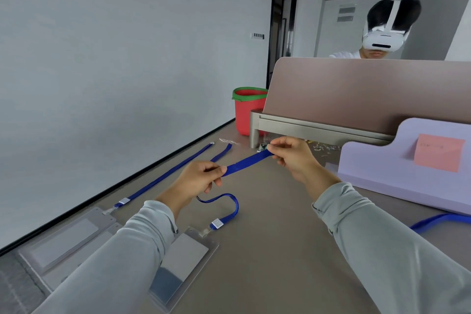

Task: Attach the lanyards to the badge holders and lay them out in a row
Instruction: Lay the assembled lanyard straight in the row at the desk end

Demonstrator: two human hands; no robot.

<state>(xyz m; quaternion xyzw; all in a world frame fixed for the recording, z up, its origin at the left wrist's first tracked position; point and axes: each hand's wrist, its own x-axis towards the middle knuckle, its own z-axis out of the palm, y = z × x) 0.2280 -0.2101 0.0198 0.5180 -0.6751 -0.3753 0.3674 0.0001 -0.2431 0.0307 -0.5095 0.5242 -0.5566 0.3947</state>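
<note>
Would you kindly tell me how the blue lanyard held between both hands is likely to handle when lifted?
Probably floppy: the lanyard is straight only between the left hand and right hand, and curls loosely below toward the badge holder. Likely light, since fingertip pinches carry it.

The lanyard (248,160) is coloured blue. The bucket (246,115) is coloured red, rimmed green. The note (438,152) is seen as pink, the board (377,171) lilac, the sleeves (382,250) grey, the tabletop (267,250) grey-brown.
</note>
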